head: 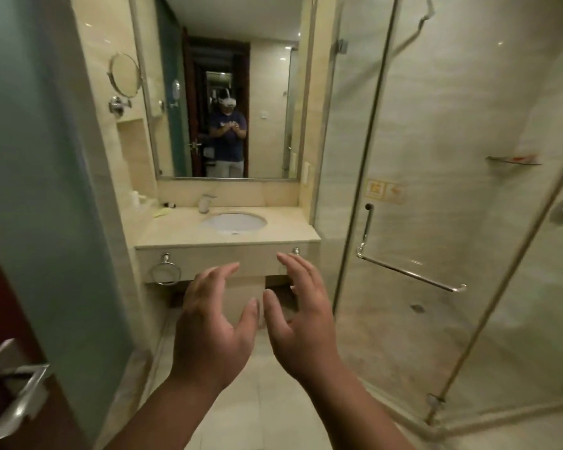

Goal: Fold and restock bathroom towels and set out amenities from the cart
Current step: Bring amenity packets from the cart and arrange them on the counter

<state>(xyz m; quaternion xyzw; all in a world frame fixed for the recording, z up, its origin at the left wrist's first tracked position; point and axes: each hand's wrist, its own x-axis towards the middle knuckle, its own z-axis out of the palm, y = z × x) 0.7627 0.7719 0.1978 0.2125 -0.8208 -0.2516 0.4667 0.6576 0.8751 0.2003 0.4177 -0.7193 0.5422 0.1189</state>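
On the right, filling nearly half the view, a glass shower enclosure (pixel 452 125) with pale marbled walls behind it. At the left edge, a tall frosted glass door (pixel 46 157), greenish. Underfoot, a pale tiled floor (pixel 273 417). Straight ahead on the far wall, a wide framed wall mirror (pixel 273 92), showing a person (pixel 228 134) in a dark top and white headset, both hands raised at chest height. Below it, a beige stone surface (pixel 182 232) with an oval white basin (pixel 234 221) sunk into its middle. Nearest the camera, left hand (pixel 212 332) and right hand (pixel 303 323) held up side by side above the floor, palms turned toward each other, fingers spread apart and loosely bent, thumbs near one another but not touching, both empty and in contact with nothing. On the shower glass, a chrome towel bar (pixel 410 271), slanting down to the right. Bottom left, a metal lever handle (pixel 17 394) on dark wood. Under the front edge of the surface, toward its left, a chrome towel ring (pixel 165 272). On the left wall, above the surface, a round mirror (pixel 126 74) on a chrome arm. Behind the basin, a faucet (pixel 205 203). As for amenities: in the back left corner of the surface, white cups (pixel 134 199), too blurred to count; just beside them, toward the basin, a small dark item (pixel 169 205) and a flat yellow-green item (pixel 160 214), both too small to identify.
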